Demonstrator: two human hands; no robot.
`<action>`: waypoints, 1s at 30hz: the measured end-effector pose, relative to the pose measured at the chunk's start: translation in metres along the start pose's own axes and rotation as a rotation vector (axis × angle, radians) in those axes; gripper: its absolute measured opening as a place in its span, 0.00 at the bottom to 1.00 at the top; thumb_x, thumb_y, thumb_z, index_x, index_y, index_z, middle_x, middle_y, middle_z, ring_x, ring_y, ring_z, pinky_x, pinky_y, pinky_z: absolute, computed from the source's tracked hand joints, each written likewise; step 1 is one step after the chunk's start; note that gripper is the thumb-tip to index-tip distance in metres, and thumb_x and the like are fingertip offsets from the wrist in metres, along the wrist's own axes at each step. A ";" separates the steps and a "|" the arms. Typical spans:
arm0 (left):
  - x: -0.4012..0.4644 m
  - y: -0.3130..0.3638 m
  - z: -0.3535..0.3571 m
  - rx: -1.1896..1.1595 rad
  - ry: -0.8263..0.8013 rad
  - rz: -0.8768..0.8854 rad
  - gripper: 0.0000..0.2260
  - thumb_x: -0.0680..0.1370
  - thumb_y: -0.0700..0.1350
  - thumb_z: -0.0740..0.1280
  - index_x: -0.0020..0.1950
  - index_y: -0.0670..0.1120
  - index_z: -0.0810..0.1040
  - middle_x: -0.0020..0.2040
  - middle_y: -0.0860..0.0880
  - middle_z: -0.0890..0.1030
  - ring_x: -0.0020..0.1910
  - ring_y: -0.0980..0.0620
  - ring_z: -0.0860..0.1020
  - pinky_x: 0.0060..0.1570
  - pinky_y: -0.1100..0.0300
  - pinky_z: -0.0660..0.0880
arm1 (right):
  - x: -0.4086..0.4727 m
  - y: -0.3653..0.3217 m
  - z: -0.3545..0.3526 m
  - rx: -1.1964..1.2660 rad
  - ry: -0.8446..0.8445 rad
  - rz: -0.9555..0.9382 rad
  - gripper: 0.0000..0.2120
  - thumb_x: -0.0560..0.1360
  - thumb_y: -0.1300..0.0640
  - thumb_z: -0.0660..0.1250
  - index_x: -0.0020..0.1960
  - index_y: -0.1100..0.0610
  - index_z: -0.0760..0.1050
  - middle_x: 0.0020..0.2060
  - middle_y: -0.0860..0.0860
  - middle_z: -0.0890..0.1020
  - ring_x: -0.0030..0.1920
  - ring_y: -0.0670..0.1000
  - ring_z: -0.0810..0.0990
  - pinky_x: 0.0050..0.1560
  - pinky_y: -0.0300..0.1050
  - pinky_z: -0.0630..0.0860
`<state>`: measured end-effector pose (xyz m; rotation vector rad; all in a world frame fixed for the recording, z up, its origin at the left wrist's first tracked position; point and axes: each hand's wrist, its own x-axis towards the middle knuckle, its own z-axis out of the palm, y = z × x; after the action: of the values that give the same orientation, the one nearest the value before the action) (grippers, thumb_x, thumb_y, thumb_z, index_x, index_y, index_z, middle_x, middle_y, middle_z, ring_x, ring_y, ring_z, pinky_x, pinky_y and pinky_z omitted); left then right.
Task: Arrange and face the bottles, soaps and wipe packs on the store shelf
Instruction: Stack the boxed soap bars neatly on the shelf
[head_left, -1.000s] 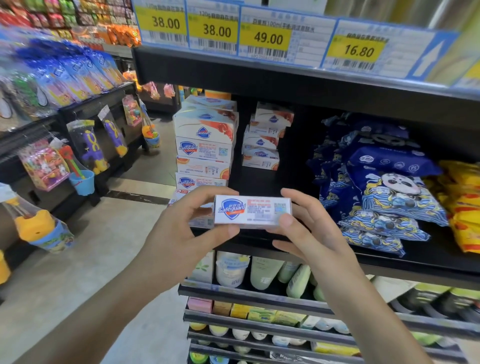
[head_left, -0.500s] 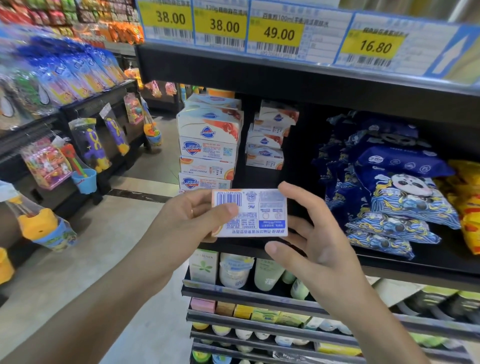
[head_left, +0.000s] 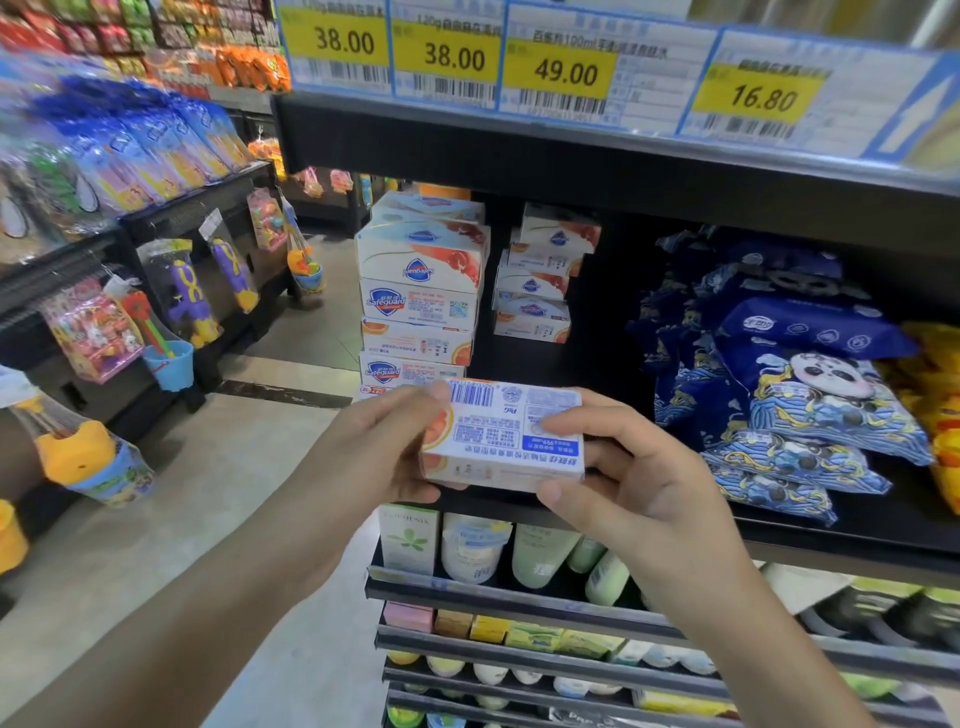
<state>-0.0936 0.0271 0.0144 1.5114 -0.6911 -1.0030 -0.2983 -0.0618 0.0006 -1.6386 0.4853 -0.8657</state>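
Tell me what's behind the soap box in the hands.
Behind the soap box stands the tall soap stack, its bottom boxes partly covered. To the right is dark bare shelf. What lies directly behind the box is hidden.

I read the soap box (head_left: 501, 436) as smooth printed card with a slight sheen, the wipe packs (head_left: 810, 405) as glossy crinkled plastic film, the shelf (head_left: 571, 150) as matt black painted metal, and the price tags (head_left: 561, 67) as glossy paper.
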 end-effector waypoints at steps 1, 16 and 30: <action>0.005 -0.001 -0.001 -0.028 0.031 -0.009 0.10 0.82 0.57 0.63 0.56 0.55 0.82 0.45 0.50 0.89 0.40 0.53 0.87 0.44 0.52 0.79 | 0.000 -0.001 0.000 0.036 0.010 0.028 0.15 0.71 0.63 0.77 0.54 0.49 0.83 0.65 0.50 0.80 0.56 0.60 0.84 0.55 0.48 0.82; -0.010 -0.017 -0.009 0.444 -0.104 0.571 0.23 0.75 0.42 0.76 0.63 0.64 0.77 0.61 0.62 0.82 0.67 0.56 0.77 0.61 0.54 0.77 | 0.000 -0.007 0.008 0.391 0.093 0.404 0.17 0.71 0.54 0.73 0.59 0.55 0.84 0.48 0.61 0.84 0.41 0.55 0.84 0.45 0.44 0.84; -0.009 -0.014 -0.011 0.250 -0.124 0.465 0.19 0.72 0.47 0.75 0.62 0.51 0.79 0.59 0.54 0.85 0.61 0.51 0.83 0.60 0.50 0.79 | -0.002 -0.010 0.006 0.055 0.040 0.321 0.22 0.73 0.36 0.69 0.63 0.44 0.80 0.57 0.51 0.86 0.56 0.55 0.85 0.60 0.60 0.80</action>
<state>-0.0899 0.0428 0.0023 1.4119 -1.2284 -0.6737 -0.2966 -0.0539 0.0097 -1.4453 0.7240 -0.6664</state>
